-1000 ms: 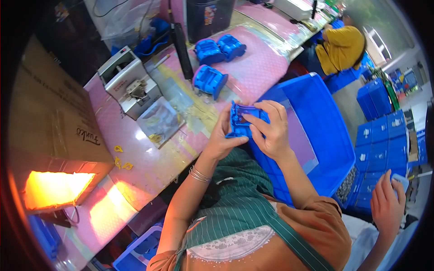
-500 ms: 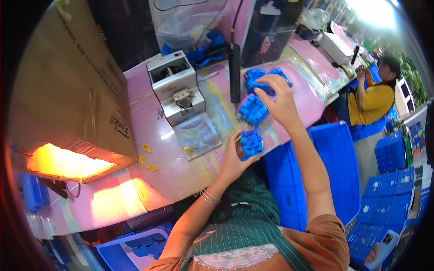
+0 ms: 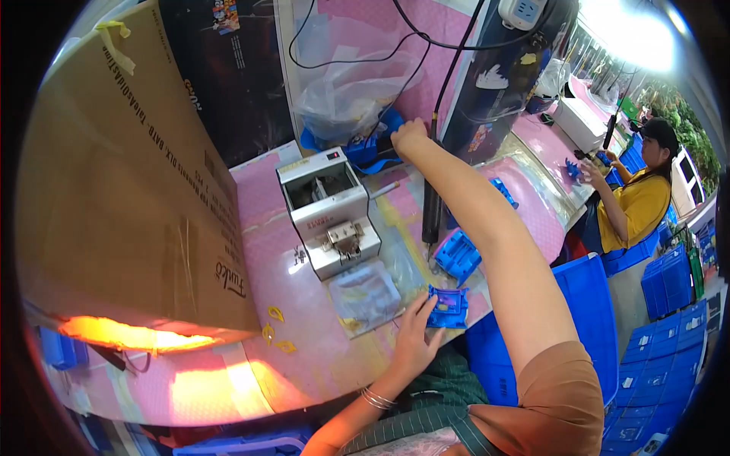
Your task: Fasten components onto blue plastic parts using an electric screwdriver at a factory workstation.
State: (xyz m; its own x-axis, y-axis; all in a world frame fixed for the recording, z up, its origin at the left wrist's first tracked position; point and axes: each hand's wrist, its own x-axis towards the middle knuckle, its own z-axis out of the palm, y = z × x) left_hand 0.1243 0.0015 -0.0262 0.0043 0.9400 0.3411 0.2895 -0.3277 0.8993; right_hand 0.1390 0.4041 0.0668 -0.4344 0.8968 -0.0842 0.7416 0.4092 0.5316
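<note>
Near the table's front edge, my left hand (image 3: pixel 415 332) grips the left side of a blue plastic part (image 3: pixel 449 307) between thumb and fingers. My right arm stretches across the table. My right hand (image 3: pixel 411 138), its fingers curled, is at the rim of a blue basin (image 3: pixel 310 141) at the back; what the fingers hold, if anything, is hidden. A second blue plastic part (image 3: pixel 458 257) lies just beyond the left hand's one. Further back, another blue part (image 3: pixel 505 193) shows partly behind my forearm. A black electric screwdriver (image 3: pixel 432 209) hangs upright beside my forearm.
A white screw feeder (image 3: pixel 328 216) stands mid-table, with a clear plastic tray (image 3: pixel 365 292) before it. Several yellow pieces (image 3: pixel 275 313) lie left of it. A large cardboard box (image 3: pixel 129 190) fills the left side. Blue bins (image 3: pixel 589 304) stand at right; a person (image 3: pixel 631 186) works beyond.
My right hand has left the blue parts and reached forward and left to the basin. My left hand keeps the blue part, now lower, by the table edge. The view has shifted.
</note>
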